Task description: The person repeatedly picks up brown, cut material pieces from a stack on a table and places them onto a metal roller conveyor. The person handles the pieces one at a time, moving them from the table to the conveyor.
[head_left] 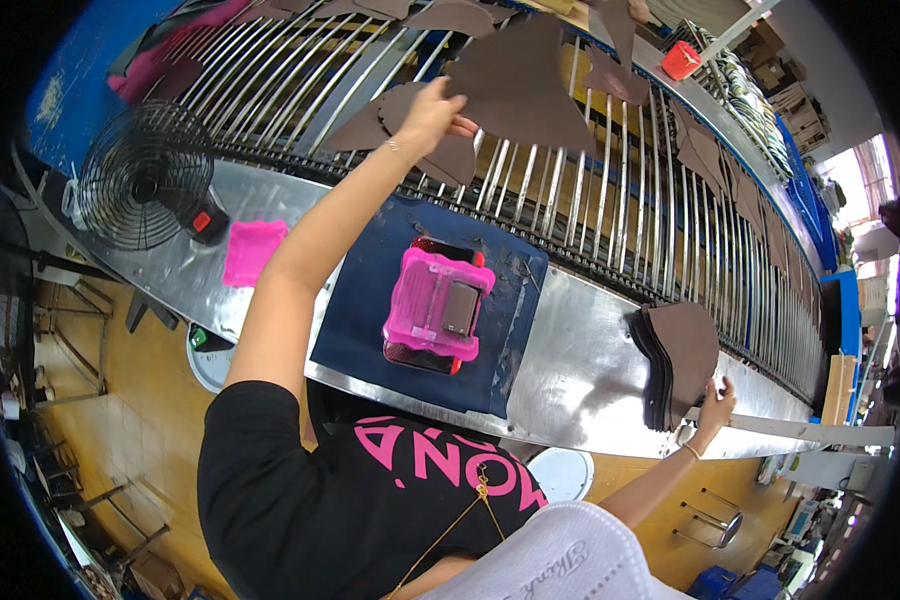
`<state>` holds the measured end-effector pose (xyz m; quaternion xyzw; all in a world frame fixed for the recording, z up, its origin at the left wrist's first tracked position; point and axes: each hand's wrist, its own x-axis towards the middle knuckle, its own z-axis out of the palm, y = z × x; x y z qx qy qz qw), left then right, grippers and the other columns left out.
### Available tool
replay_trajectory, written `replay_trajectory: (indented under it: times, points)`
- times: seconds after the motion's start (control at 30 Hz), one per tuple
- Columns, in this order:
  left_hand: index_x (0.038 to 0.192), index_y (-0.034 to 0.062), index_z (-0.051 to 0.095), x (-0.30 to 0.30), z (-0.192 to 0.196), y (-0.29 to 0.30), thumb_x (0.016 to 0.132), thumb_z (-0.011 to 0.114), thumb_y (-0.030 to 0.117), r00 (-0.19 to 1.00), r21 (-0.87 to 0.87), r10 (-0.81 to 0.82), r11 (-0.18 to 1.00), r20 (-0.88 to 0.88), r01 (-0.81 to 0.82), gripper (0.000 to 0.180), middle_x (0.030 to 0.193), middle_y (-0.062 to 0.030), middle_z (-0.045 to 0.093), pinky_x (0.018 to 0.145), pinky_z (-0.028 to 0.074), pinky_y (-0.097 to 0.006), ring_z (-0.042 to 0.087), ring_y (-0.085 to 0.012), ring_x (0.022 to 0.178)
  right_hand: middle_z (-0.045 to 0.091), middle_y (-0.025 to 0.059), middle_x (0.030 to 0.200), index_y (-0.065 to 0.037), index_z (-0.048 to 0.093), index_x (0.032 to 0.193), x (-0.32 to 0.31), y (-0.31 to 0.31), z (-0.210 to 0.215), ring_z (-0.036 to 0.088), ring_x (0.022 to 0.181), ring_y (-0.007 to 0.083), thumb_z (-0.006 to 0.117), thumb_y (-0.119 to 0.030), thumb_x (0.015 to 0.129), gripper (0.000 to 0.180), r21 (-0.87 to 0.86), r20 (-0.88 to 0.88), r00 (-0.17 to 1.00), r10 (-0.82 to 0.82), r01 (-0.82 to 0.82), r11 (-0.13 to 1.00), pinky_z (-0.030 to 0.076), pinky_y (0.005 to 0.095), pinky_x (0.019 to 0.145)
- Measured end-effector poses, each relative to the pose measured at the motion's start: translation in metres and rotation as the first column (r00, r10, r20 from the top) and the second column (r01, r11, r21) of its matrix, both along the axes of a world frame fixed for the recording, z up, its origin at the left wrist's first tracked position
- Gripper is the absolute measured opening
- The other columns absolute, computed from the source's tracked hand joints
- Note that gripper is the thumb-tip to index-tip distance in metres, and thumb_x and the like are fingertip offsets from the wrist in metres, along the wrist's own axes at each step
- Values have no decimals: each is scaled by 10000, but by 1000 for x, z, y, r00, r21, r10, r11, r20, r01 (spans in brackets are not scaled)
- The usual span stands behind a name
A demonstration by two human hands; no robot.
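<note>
Left hand (432,118) pinches a brown cut panel (525,80)
Below-right of this grip, the right hand (715,408) edges stacked brown panels (685,350); clamped or apart, I cannot tell.

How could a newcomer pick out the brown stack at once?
Find the long metal table beside the rack of metal bars. Toward its right end, next to the person's right hand, sits the brown stack. Unlike the brown pieces on the rack, its edge shows many layers.

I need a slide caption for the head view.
Left hand at a brown sheet above metal bars, right hand beside a stack of brown pieces.
</note>
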<state>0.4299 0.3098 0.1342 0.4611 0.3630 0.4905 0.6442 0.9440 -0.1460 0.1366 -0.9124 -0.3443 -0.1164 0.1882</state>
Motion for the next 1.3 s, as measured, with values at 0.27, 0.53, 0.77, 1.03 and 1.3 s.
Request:
replay_trajectory:
  times: [0.27, 0.53, 0.77, 1.03, 1.3]
  points:
    - [1425, 93, -64, -51, -123, 84, 861, 301, -105, 842, -302, 389, 909, 373, -286, 700, 1152, -261, 424, 622, 610, -429, 653, -414, 803, 606, 260, 1004, 27, 644, 1016, -24, 20, -77, 607, 920, 397, 644, -460, 814, 527, -282, 84, 933, -351, 360, 889, 491, 456, 806]
    - [1376, 34, 99, -50, -142, 94, 970, 370, 119, 812, -563, 344, 826, 472, -22, 496, 1202, -298, 383, 734, 586, -463, 618, -445, 905, 638, 252, 995, 41, 640, 983, -11, 19, -63, 615, 941, 379, 770, -450, 685, 589, -212, -42, 922, -386, 369, 905, 488, 438, 829]
    - [1290, 11, 209, -65, -60, 7, 956, 466, 392, 945, -579, 134, 813, 298, 67, 568, 1174, -303, 423, 929, 473, -536, 507, -479, 1097, 637, 264, 1007, 66, 597, 1072, 2, -7, -66, 600, 977, 412, 801, -346, 668, 613, -172, -22, 958, -284, 277, 945, 470, 433, 867]
    - [1212, 78, 442, -99, 23, -62, 957, 512, 313, 981, -184, -180, 969, -70, 165, 354, 1015, -129, 575, 771, 533, -350, 630, -250, 929, 652, 189, 817, -26, 608, 1054, -126, 38, 58, 633, 741, 292, 537, -225, 934, 242, 131, 5, 970, -243, 241, 962, 496, 353, 696]
    - [1374, 66, 402, -34, 85, -145, 891, 613, 309, 892, 370, -141, 874, -428, 316, 580, 1335, -147, 442, 902, 467, -308, 552, -222, 1130, 609, 15, 799, 30, 554, 1075, -226, 106, 92, 500, 712, 43, 557, -115, 941, 198, 797, -258, 730, 633, -209, 567, 423, 170, 639]
